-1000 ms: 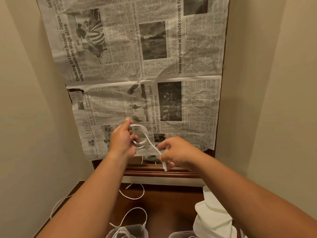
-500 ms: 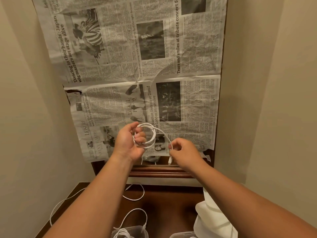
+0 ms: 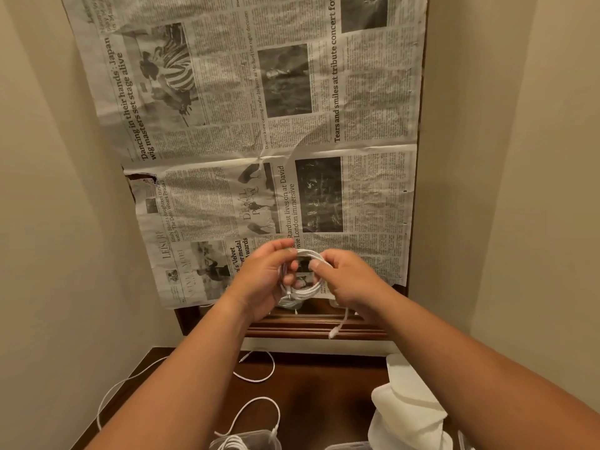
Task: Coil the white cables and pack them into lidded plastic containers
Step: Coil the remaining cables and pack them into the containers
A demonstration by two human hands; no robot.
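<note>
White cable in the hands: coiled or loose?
Mostly coiled: white cable loops between both hands, one short plug end dangling below the right hand.

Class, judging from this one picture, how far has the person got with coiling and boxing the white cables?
Done: one container at the bottom edge already holds white cable. In hand: the left hand and right hand hold a nearly finished coil, its plug end dangling. Left: loose cables on the wooden table; no lids visible.

Both forearms are bare from the bottom edge of the view to the wrists, with no sleeves showing. The left hand (image 3: 259, 280) and right hand (image 3: 350, 284) wear nothing.
</note>
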